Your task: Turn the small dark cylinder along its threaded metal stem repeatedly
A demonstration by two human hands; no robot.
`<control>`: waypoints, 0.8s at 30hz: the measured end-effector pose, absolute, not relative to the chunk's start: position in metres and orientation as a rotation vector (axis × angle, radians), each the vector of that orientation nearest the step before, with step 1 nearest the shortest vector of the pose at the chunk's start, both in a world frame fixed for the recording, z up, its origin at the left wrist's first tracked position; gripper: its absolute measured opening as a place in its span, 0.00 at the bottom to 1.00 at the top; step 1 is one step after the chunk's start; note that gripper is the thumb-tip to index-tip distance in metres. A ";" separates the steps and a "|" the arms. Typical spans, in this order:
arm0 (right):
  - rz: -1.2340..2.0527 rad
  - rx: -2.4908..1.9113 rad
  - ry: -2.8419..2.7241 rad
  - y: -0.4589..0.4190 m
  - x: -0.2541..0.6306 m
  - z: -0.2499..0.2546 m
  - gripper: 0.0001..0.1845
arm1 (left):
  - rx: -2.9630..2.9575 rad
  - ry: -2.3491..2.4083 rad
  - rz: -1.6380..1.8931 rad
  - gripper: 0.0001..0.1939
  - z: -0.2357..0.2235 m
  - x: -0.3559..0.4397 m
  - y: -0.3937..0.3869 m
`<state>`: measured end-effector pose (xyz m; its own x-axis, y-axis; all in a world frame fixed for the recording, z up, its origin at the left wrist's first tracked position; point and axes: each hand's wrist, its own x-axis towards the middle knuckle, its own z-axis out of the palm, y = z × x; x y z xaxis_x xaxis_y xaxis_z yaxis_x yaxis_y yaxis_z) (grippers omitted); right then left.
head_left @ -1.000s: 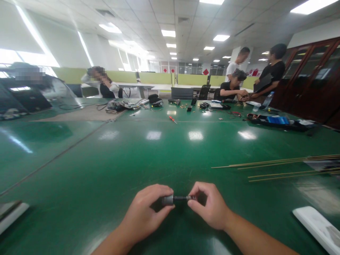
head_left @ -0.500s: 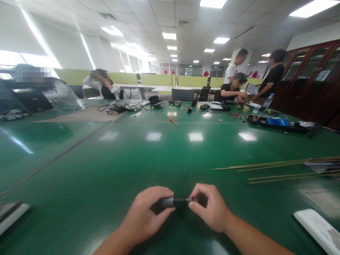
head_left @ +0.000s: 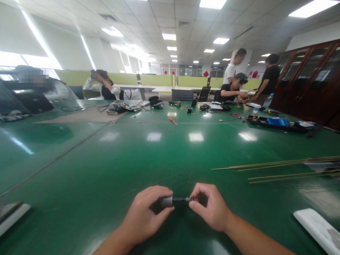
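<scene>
My left hand (head_left: 148,210) pinches a dark grey metallic cylinder (head_left: 167,202) between thumb and fingers. A thin dark shaft (head_left: 180,199) runs from the cylinder across to my right hand (head_left: 209,205). There my thumb and forefinger close on the shaft's far end, a small ribbed dark piece (head_left: 193,199) partly covered by the fingertips. The shaft lies level, just above or on the green tabletop (head_left: 159,163); I cannot tell whether it touches. Its exact kind does not show.
Thin brass-coloured rods (head_left: 268,164) lie to the right, above a white object (head_left: 317,228). A red screwdriver (head_left: 173,121) lies farther off. Tools and a black tray (head_left: 278,125) line the far side, where several people sit or stand. A white-edged item (head_left: 13,217) is at left.
My hands and the part stay almost still. In the back right, the standing person in black has shifted left and turned slightly.
</scene>
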<state>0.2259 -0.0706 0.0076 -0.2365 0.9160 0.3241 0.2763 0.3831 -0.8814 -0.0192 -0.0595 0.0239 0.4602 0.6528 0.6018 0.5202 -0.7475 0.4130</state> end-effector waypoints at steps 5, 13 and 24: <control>0.877 -1.035 -1.732 -0.070 0.227 0.007 0.05 | 2.521 1.035 1.150 0.13 0.022 -0.020 -0.060; 1.239 -0.798 -1.112 -0.056 0.230 -0.011 0.17 | 2.137 1.257 1.312 0.14 0.023 -0.024 -0.053; 1.351 -0.772 -1.014 -0.054 0.222 -0.011 0.30 | 1.578 1.490 1.332 0.29 0.047 -0.079 -0.046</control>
